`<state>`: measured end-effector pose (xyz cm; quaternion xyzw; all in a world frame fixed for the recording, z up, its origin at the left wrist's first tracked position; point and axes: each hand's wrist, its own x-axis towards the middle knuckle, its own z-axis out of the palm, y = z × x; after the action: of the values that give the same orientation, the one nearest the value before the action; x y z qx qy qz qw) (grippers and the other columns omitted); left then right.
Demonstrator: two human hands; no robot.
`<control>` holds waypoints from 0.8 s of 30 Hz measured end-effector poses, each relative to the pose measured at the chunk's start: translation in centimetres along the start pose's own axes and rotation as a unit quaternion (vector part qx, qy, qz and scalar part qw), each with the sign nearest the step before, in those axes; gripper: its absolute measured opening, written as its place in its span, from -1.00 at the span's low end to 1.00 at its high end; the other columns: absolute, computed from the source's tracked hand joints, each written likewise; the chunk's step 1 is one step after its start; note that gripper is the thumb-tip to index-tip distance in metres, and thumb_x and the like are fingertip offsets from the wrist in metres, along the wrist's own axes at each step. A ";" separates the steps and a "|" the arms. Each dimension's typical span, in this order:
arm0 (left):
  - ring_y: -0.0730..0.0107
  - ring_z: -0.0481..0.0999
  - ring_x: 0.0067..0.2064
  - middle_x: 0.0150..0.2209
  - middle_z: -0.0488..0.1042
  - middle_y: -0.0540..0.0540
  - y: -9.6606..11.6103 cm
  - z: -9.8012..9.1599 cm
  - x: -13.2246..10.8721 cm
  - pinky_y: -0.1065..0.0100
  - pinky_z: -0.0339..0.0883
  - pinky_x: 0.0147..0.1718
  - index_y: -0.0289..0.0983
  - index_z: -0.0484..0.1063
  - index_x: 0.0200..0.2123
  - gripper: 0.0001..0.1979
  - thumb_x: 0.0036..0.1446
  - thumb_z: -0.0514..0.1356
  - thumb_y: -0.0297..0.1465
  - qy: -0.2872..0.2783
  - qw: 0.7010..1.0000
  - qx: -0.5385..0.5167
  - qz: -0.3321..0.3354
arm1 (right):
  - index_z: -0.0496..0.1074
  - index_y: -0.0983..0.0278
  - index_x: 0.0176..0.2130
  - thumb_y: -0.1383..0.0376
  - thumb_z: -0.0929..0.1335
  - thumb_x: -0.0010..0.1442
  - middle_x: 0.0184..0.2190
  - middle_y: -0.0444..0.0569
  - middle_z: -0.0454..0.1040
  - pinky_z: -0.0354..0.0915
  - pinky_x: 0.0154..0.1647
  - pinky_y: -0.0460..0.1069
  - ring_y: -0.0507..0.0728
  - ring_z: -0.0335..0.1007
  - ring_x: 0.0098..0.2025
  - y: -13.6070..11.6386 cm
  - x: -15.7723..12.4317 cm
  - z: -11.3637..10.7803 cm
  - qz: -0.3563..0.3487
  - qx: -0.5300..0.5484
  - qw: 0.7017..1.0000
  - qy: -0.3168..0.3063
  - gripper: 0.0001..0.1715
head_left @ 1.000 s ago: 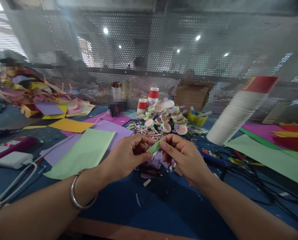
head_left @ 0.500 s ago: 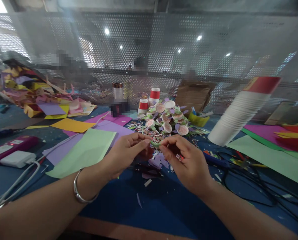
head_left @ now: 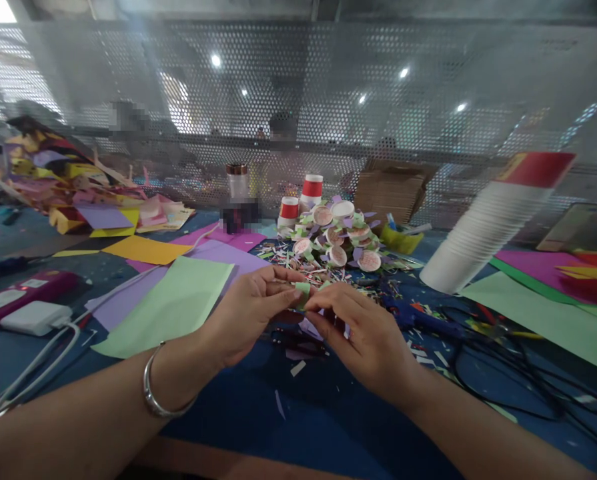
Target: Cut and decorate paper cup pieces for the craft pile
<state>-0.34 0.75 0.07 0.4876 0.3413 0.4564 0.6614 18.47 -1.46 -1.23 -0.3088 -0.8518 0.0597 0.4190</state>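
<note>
Between my two hands is a small piece of light green paper [head_left: 302,288], partly covered by fingers. My left hand [head_left: 258,303], below a silver bangle [head_left: 151,387], pinches it with thumb and forefinger. From the other side, the fingertips of my right hand [head_left: 365,333] are closed on its right part. Just beyond the hands lies a heap of small white discs with green and purple paper tabs [head_left: 337,237]. Dark-handled scissors [head_left: 298,341], partly hidden, rest on the blue table [head_left: 258,413] beneath the hands. Loose paper scraps surround them.
Green sheets [head_left: 173,300] and a purple sheet [head_left: 218,257] lie at left, with a magenta device [head_left: 25,293] and white adapter [head_left: 35,318]. A leaning stack of paper cups [head_left: 493,227] stands at right, near black cables [head_left: 498,373] and a blue-handled tool [head_left: 423,320].
My right hand has moved slightly left, closer to the left hand. The green paper, earlier a thin strip edge-on, now shows a bent, wider face at the left fingertips.
</note>
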 end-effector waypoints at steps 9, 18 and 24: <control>0.42 0.59 -0.31 -0.28 0.63 -0.09 -0.1 0.1 -0.3 0.38 0.45 -0.29 -0.29 0.49 -0.17 -0.79 0.12 0.32 -0.36 -0.010 0.994 0.105 0.021 | 0.44 0.23 -0.18 0.38 0.32 0.38 -0.28 -0.06 0.48 0.33 -0.19 -0.01 0.09 0.41 -0.24 -0.2 0.2 -0.1 0.054 -0.006 0.998 0.015 -0.91; 0.47 0.56 -0.33 -0.28 0.62 -0.11 0.1 0.2 -0.5 0.44 0.41 -0.32 -0.33 0.54 -0.17 -0.82 0.16 0.24 -0.40 -0.011 0.986 0.164 0.041 | 0.44 0.25 -0.22 0.35 0.32 0.38 -0.34 -0.10 0.44 0.27 -0.31 -0.04 0.04 0.35 -0.37 -0.2 0.2 -0.2 0.075 -0.016 0.997 0.019 -0.90; 0.44 0.59 -0.29 -0.29 0.62 -0.08 0.2 0.1 -0.6 0.41 0.46 -0.25 -0.31 0.55 -0.18 -0.81 0.13 0.28 -0.38 -0.024 0.986 0.156 0.056 | 0.43 0.24 -0.24 0.35 0.33 0.37 -0.36 -0.12 0.44 0.26 -0.32 -0.05 0.03 0.34 -0.38 -0.3 0.2 -0.2 0.085 -0.027 0.996 0.028 -0.90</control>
<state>-0.49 0.19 0.27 0.6142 0.3643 0.4217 0.5588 18.40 -1.63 -0.84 -0.3926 -0.8119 0.0632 0.4274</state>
